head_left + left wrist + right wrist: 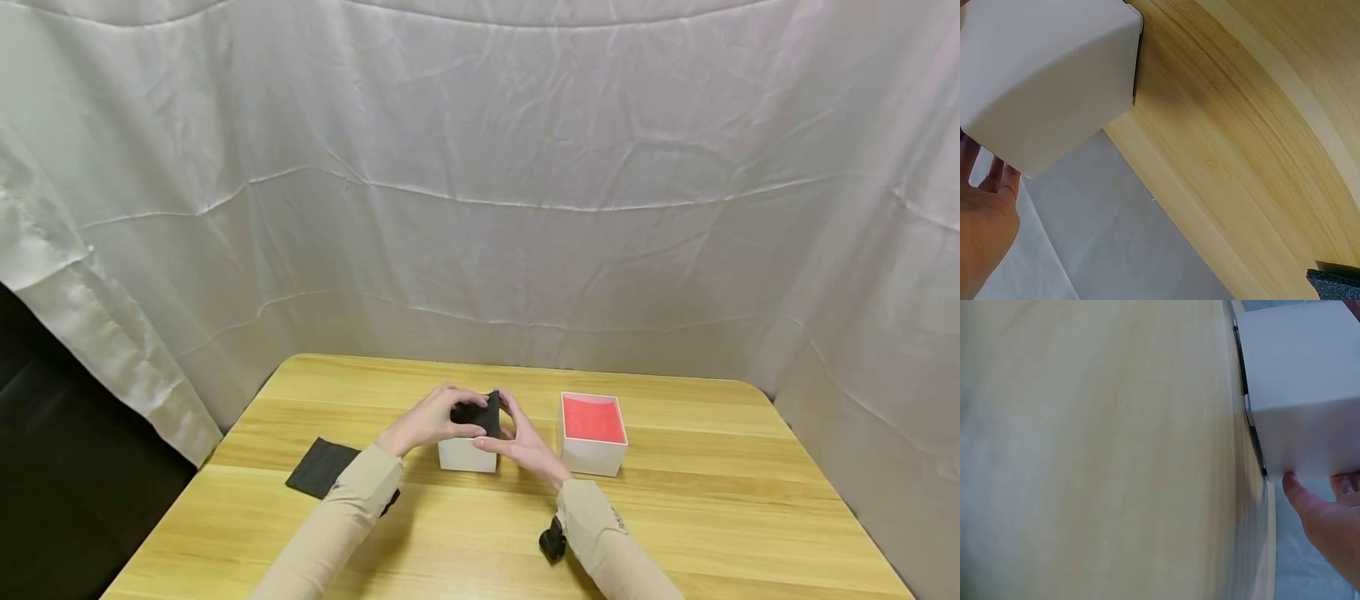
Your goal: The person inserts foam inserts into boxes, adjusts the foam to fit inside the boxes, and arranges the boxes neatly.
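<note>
In the head view a white box (467, 455) stands near the middle of the table, with a dark foam pad (478, 414) at its top, the pad's right side tilted up. My left hand (433, 418) holds the pad from the left, thumb in front and fingers behind. From the right, my right hand (529, 446) curls its thumb and fingers about the pad's right side, close to the box rim. Both wrist views show fingers along the white box's edge; the pad is hidden there. A second dark foam pad (322, 467) lies flat beside my left forearm.
Right of my right hand stands another white box (592, 457), its top filled by a red lining or pad (594, 418). The wooden table (720, 500) ends at a pale curtain (540, 250) behind and at the sides.
</note>
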A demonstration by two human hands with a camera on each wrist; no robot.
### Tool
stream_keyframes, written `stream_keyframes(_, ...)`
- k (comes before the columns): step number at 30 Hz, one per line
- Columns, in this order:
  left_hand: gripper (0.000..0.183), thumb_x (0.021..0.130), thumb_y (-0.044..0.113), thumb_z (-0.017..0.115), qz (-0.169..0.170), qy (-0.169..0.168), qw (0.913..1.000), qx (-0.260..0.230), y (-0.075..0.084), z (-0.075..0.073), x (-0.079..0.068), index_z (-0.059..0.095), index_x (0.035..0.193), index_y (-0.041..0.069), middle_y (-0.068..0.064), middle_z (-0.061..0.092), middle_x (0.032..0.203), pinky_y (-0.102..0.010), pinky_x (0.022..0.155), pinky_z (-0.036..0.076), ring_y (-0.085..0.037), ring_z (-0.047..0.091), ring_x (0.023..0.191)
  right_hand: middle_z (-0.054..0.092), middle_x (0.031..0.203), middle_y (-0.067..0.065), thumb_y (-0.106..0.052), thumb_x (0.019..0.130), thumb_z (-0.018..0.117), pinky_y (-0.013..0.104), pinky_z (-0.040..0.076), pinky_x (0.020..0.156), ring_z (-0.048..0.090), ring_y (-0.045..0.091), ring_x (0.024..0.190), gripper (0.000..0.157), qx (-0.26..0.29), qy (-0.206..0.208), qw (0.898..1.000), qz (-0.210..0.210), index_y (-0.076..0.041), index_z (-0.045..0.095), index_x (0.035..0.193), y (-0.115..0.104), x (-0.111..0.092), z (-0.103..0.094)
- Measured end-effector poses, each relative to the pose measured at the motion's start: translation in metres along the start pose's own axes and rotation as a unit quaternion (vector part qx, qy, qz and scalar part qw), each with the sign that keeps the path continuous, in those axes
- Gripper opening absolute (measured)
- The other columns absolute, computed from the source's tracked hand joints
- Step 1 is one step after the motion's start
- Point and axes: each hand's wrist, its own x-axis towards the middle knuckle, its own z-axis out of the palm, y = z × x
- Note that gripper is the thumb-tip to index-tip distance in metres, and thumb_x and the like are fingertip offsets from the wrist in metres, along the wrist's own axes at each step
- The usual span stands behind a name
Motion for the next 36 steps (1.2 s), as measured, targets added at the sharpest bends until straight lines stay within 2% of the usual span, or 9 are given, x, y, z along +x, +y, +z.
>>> stream_keyframes(5, 0.039, 0.091, 0.021, 0.076, -0.012, -0.007, 0.9999, 0.007, 0.003, -0.001, -0.001, 0.069, 0.126, 0.005, -0.014, 0.070, 0.128, -0.049, 0.096, 0.053, -0.033, 0.059, 0.116, 0.014, 0.170, 0.012, -0.028, 0.089, 0.078, 0.055, 0.024, 0.124, 0.018, 0.034, 0.157, 0.102, -0.001, -0.001, 1.000, 0.000, -0.018, 0.009, 0.163, -0.001, 0.000, 0.000)
stream_keyframes(12, 0.039, 0.090, 0.021, 0.077, -0.023, -0.013, 0.9995, 0.020, 0.001, 0.002, 0.001, 0.069, 0.126, 0.008, -0.012, 0.070, 0.127, -0.046, 0.095, 0.053, -0.030, 0.059, 0.115, 0.015, 0.169, 0.013, -0.027, 0.089, 0.078, 0.056, 0.023, 0.125, 0.021, 0.036, 0.155, 0.100, 0.003, 0.004, 1.000, -0.001, -0.021, 0.012, 0.162, 0.000, 0.000, 0.001)
stream_keyframes(17, 0.039, 0.089, 0.020, 0.078, -0.019, -0.015, 0.9995, 0.022, -0.002, 0.003, 0.003, 0.070, 0.125, 0.008, -0.012, 0.071, 0.125, -0.044, 0.095, 0.053, -0.029, 0.059, 0.114, 0.014, 0.169, 0.013, -0.027, 0.088, 0.079, 0.055, 0.022, 0.125, 0.021, 0.036, 0.155, 0.100, 0.007, 0.002, 1.000, -0.003, -0.022, 0.012, 0.162, -0.001, -0.001, 0.001)
stream_keyframes(24, 0.042, 0.089, 0.017, 0.077, -0.001, -0.002, 0.9990, -0.044, -0.006, 0.005, 0.004, 0.067, 0.128, 0.004, -0.015, 0.071, 0.124, -0.044, 0.096, 0.054, -0.030, 0.062, 0.112, 0.016, 0.169, 0.013, -0.026, 0.087, 0.080, 0.055, 0.023, 0.125, 0.023, 0.036, 0.155, 0.101, 0.010, 0.002, 1.000, -0.008, -0.020, 0.012, 0.162, -0.001, 0.000, 0.001)
stream_keyframes(29, 0.041, 0.088, 0.014, 0.078, 0.016, 0.002, 0.9994, -0.030, -0.008, 0.006, 0.006, 0.068, 0.126, 0.004, -0.015, 0.069, 0.128, -0.045, 0.096, 0.055, -0.031, 0.063, 0.114, 0.016, 0.169, 0.012, -0.027, 0.087, 0.080, 0.054, 0.023, 0.125, 0.021, 0.034, 0.155, 0.101, 0.005, 0.004, 1.000, -0.007, -0.020, 0.012, 0.162, 0.000, 0.001, 0.001)
stream_keyframes(36, 0.042, 0.087, 0.013, 0.079, 0.017, -0.007, 0.9994, -0.028, -0.009, 0.007, 0.009, 0.068, 0.125, 0.002, -0.016, 0.069, 0.129, -0.043, 0.097, 0.056, -0.031, 0.066, 0.118, 0.016, 0.169, 0.011, -0.026, 0.088, 0.079, 0.053, 0.022, 0.126, 0.020, 0.033, 0.156, 0.100, 0.002, 0.003, 1.000, -0.003, -0.023, 0.012, 0.162, -0.001, 0.000, 0.001)
